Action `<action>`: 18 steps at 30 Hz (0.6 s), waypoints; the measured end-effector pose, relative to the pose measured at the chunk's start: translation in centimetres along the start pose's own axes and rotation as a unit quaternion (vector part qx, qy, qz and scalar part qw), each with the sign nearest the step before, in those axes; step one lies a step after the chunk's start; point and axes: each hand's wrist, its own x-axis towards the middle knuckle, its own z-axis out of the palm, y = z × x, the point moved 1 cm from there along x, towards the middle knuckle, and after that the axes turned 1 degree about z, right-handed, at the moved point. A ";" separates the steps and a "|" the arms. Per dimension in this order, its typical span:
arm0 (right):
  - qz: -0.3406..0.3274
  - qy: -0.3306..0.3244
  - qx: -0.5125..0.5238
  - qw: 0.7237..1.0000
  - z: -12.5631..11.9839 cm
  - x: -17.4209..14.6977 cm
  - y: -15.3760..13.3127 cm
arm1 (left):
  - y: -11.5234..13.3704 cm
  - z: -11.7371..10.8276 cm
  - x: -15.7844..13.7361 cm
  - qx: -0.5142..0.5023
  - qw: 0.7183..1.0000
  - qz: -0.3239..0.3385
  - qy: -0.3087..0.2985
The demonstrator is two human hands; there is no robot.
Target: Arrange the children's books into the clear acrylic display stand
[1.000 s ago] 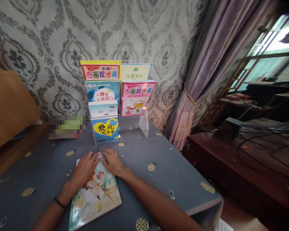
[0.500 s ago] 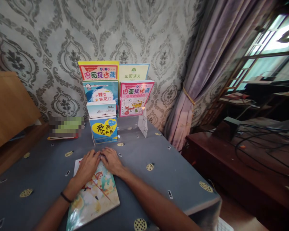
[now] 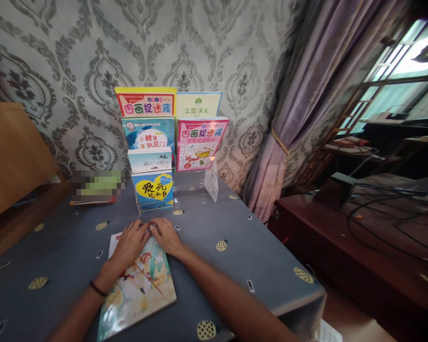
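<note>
A picture book point(image 3: 142, 289) with a painted figure on its cover lies flat on the table, tilted slightly. Across its upper part rests my left hand point(image 3: 133, 241), fingers stretched forward and open. My right hand point(image 3: 167, 236) lies at the book's top right corner, its fingers loosely extended and meeting those of my left hand. Both hands cover the top of the cover. Just beyond them, a clear tiered book stand point(image 3: 211, 187) holds several books, among them a blue and yellow book point(image 3: 152, 191) at the front left and a pink book point(image 3: 201, 145) on the right.
On the left, a small pile of books point(image 3: 96, 187) is partly blurred out. The table point(image 3: 242, 256) has a grey pineapple-print cloth and ends at the right. Past that edge stands a dark red cabinet point(image 3: 317, 228) with tangled black cables point(image 3: 385, 204). A curtain point(image 3: 281, 118) hangs by the wall.
Hardly anything differs. My hands stay at the top of the book, and the view has shifted very slightly.
</note>
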 end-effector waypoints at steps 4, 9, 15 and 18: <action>-0.001 0.002 0.006 1.000 0.0 0.0 0.0 | 0.2 -0.2 0.0 0.003 1.000 0.004 -0.012; -0.003 0.008 0.010 1.000 0.0 0.0 -0.1 | 0.5 -0.3 0.6 0.008 1.000 0.012 -0.012; -0.010 0.021 0.018 1.000 -0.1 0.2 -0.2 | 1.4 0.4 0.8 -0.003 0.999 0.034 0.006; -0.011 0.033 0.023 0.999 0.0 0.3 -0.2 | 1.7 0.8 0.6 -0.001 0.999 0.051 0.012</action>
